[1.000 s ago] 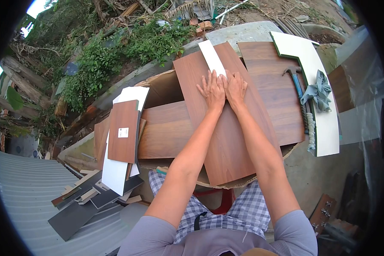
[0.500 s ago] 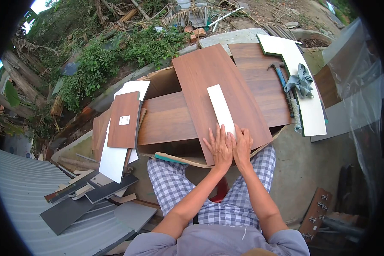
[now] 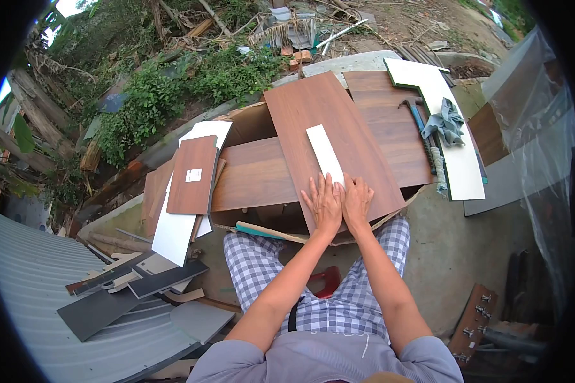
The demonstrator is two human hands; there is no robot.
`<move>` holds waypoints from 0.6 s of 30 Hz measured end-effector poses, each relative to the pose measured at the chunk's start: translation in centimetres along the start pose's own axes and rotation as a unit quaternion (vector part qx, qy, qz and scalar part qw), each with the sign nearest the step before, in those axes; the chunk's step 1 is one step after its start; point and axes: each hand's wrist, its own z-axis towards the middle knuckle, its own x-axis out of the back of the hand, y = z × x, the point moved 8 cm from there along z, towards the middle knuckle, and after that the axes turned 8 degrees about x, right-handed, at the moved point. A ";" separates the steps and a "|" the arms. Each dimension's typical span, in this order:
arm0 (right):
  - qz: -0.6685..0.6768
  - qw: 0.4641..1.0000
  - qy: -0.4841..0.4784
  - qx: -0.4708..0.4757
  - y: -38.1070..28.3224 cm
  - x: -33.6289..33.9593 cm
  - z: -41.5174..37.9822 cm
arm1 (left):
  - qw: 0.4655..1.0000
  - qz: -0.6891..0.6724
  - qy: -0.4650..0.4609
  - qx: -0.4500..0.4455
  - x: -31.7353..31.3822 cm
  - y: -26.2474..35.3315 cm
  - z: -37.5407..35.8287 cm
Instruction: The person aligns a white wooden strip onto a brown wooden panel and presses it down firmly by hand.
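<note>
A narrow white strip (image 3: 324, 150) lies on a large brown wood-grain board (image 3: 313, 105). My left hand (image 3: 324, 207) rests flat over the near end of the strip, with its fingers spread. Beside it, my right hand (image 3: 356, 201) lies on the board along the strip's right edge, its fingers stretched out. The two hands touch at the thumbs and hide the strip's lower end. Beneath the large board, another brown board (image 3: 255, 172) runs crosswise over an open cardboard box (image 3: 246, 127).
To the right, a hammer (image 3: 415, 115) and a grey-blue cloth (image 3: 446, 122) lie by a notched white board (image 3: 463, 166). Stacked boards, one with a label (image 3: 193, 175), lean at left. Offcuts (image 3: 102, 313) cover corrugated sheeting. A board with hinges (image 3: 471, 325) lies lower right.
Both hands have moved a little away from my body and to the left over the board. The white strip has shifted slightly the same way. My view has tilted slightly.
</note>
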 end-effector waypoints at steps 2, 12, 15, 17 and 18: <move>0.001 1.000 0.006 0.003 0.2 -0.5 1.1 | 1.000 0.013 0.011 -0.002 -0.2 -0.1 1.2; -0.012 0.999 0.026 0.015 0.6 -3.6 6.5 | 0.999 0.017 0.037 0.013 -1.2 -0.4 7.2; -0.010 1.000 0.024 0.013 0.7 -4.5 8.1 | 0.999 0.018 0.042 0.014 -1.4 -0.4 8.8; -0.008 1.000 0.024 0.012 0.8 -5.1 9.1 | 0.999 0.011 0.047 0.019 -1.5 -0.5 9.8; -0.004 1.000 0.028 0.012 0.8 -5.2 9.6 | 0.999 0.011 0.046 0.020 -1.5 -0.4 10.4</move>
